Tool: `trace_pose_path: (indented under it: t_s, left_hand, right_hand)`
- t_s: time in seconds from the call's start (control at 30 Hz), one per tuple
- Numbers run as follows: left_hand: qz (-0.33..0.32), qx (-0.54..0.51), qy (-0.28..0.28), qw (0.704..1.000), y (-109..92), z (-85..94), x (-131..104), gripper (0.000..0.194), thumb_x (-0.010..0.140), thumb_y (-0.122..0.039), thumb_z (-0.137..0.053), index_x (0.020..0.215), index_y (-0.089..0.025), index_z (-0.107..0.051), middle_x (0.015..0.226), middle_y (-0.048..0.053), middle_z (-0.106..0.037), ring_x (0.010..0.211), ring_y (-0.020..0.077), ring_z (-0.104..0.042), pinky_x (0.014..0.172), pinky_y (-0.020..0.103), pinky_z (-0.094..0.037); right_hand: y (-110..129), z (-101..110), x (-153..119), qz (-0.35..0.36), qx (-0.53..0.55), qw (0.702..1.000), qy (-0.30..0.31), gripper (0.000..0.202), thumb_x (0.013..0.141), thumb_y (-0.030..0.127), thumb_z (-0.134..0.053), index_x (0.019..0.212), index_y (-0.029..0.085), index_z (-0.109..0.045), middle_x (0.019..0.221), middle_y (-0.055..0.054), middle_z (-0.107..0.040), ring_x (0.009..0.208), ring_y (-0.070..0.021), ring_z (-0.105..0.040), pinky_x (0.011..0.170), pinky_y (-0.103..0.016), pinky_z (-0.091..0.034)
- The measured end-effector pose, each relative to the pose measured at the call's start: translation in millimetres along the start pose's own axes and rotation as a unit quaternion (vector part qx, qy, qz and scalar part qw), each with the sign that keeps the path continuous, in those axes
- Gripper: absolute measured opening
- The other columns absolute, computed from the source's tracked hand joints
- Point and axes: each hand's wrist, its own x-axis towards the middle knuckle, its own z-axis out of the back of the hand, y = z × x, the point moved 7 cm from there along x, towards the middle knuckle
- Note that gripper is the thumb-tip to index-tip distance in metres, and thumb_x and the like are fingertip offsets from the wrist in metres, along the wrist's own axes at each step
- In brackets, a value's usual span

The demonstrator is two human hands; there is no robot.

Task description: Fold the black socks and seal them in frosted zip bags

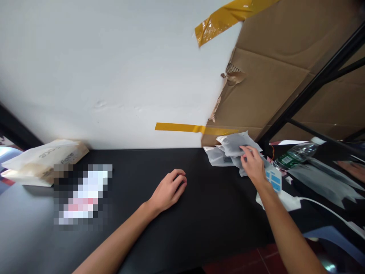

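Observation:
My left hand (169, 191) rests on the black tabletop (199, 220), its fingers loosely curved and the thumb apart from them, with nothing in it. At the back right, my right hand (253, 164) reaches over a pile of frosted plastic bags (234, 144). Its fingers are stretched out and apart at the top bag, seemingly touching it. Dark contents show faintly through some bags. Under my right forearm lies a white item with a blue-printed label (273, 180), partly covered. A white cable (325, 207) runs from it to the right.
A paper bag (42, 161) lies at the far left, beside a pixelated, phone-like item (85, 194). On the right are a clear plastic bottle (299, 153) and flat plastic bags (325, 179). Behind stand a white panel (114, 68), taped cardboard (265, 83) and a black metal frame (319, 82).

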Motion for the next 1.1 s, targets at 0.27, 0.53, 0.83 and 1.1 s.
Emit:
trace_pose_path:
  t_s: [0.27, 0.53, 0.83, 1.1]
  left_hand:
    - [0.009, -0.004, 0.004, 1.000, 5.4, -4.3, -1.9, 0.012, 0.101, -0.024, -0.049, 0.111, -0.021, -0.057, 0.122, 0.011, -0.058, 0.107, 0.0220, -0.063, 0.095, 0.039, -0.055]
    - [-0.029, 0.053, -0.090, 0.994, 0.9, 22.4, -0.6, 0.062, 0.089, -0.042, -0.072, 0.142, -0.020, -0.047, 0.134, 0.017, -0.060, 0.124, 0.0291, -0.061, 0.103, 0.044, -0.054]
    - [-0.041, 0.057, -0.020, 0.997, 68.6, 56.6, -11.3, 0.055, 0.087, 0.000, -0.043, 0.130, -0.023, -0.067, 0.131, 0.008, -0.070, 0.121, 0.0210, -0.067, 0.103, 0.038, -0.057]
    - [0.054, 0.116, 0.079, 0.989, 108.6, 67.1, -21.5, 0.061, 0.075, 0.002, -0.050, 0.126, -0.026, -0.069, 0.136, 0.005, -0.068, 0.123, 0.0228, -0.066, 0.107, 0.041, -0.054]
  right_hand:
    - [21.3, 45.6, 34.9, 0.070, -0.025, 0.996, -0.046, 0.029, 0.089, 0.011, -0.052, 0.107, 0.019, -0.074, 0.106, -0.008, -0.071, 0.091, -0.0210, -0.068, 0.083, -0.033, -0.053]
    - [210.6, 47.7, 23.7, 0.272, 0.045, 0.961, -0.010, 0.030, 0.091, 0.008, -0.053, 0.066, 0.021, -0.063, 0.068, -0.003, -0.058, 0.073, -0.0202, -0.052, 0.073, -0.038, -0.039]
    - [245.0, 4.7, 24.0, 0.280, 0.140, 0.948, 0.061, 0.016, 0.091, 0.012, -0.059, 0.093, 0.021, -0.072, 0.091, -0.005, -0.071, 0.088, -0.0229, -0.057, 0.091, -0.044, -0.040]
    - [201.2, -42.0, 0.1, 0.176, 0.258, 0.947, 0.076, 0.016, 0.097, 0.013, -0.059, 0.099, 0.020, -0.074, 0.094, -0.004, -0.077, 0.085, -0.0201, -0.069, 0.088, -0.038, -0.051]
